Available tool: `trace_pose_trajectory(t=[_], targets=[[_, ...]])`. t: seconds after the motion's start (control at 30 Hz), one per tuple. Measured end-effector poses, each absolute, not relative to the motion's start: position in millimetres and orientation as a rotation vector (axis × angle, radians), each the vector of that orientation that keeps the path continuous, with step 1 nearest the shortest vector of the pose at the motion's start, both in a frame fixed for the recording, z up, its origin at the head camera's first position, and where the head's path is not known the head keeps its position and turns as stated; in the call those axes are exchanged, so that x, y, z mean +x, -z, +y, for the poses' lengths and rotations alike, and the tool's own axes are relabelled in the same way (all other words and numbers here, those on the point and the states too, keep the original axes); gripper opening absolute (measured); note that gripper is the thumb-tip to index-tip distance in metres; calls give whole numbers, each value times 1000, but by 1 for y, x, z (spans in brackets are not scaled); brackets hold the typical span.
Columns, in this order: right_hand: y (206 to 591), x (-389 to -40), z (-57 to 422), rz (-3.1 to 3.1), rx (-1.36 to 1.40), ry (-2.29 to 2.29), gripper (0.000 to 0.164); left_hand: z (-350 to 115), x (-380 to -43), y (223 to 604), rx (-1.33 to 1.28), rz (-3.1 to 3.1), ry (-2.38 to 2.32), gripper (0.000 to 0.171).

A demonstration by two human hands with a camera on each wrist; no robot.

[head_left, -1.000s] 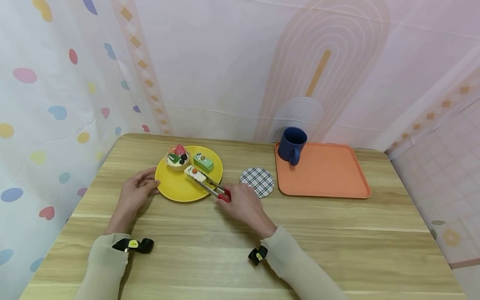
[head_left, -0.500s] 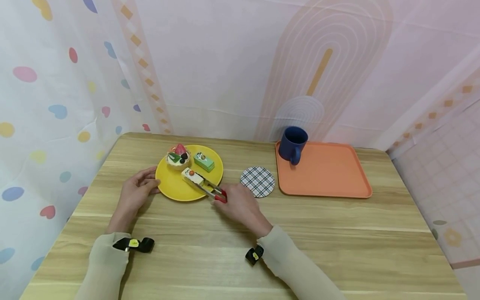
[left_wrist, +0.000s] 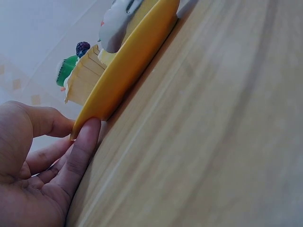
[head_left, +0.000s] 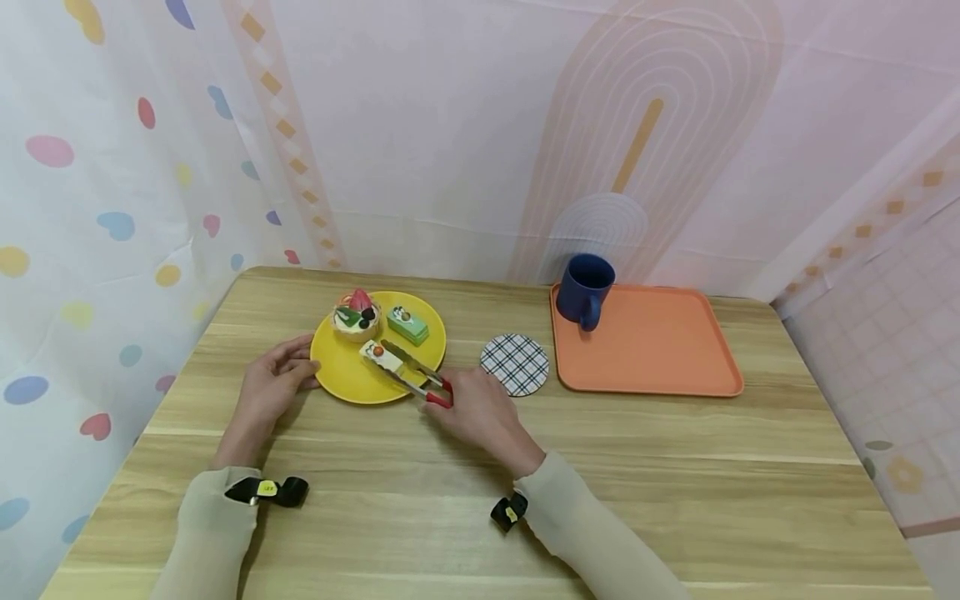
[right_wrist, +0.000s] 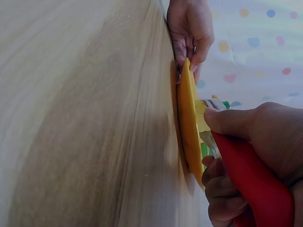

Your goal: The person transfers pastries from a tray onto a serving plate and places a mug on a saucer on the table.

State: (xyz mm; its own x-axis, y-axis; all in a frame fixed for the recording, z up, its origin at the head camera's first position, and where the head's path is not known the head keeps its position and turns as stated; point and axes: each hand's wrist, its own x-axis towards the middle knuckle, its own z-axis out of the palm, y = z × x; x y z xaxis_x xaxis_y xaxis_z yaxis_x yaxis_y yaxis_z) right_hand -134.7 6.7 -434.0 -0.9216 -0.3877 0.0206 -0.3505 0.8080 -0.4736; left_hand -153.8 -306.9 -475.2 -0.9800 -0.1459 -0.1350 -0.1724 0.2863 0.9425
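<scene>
While the left hand (head_left: pixel 272 379) pinches the rim of the yellow plate (head_left: pixel 348 382), the right hand (head_left: pixel 480 407) stays clamped on the red-handled tongs (right_wrist: pixel 253 177), and here's the change: their arms now spread wider than half a second ago, a gap opening beside the cream cake slice (head_left: pixel 382 357). It sits on the plate between the hands, nudged slightly leftward; the fruit tart (head_left: pixel 356 322) beyond it hasn't budged.
</scene>
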Motion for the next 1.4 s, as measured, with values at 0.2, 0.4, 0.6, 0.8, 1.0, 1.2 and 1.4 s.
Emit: trace_pose_trajectory(t=[0.2,0.4,0.6,0.8,1.0,1.2,1.4], targets=[[430,-133,8,2913,-590,757,32,-307,-154,476,-330,2501,-1830,55],[425,-131,10,2919,-593,753,35,-307,-154,476,-335,2504,-1827,55],[422,-128,15,2904,-578,777,37,-307,-153,475,-338,2498,-1837,55],[419,-126,20,2894,-551,792,47,-306,-154,475,-335,2491,-1843,55],[416,-124,25,2913,-564,810,49,-307,-154,475,-336,2492,-1841,55],[417,-122,32,2922,-517,854,43,-306,-154,475,-332,2494,-1843,55],[415,-121,40,2928,-501,876,47,-306,-153,474,-339,2503,-1835,55]])
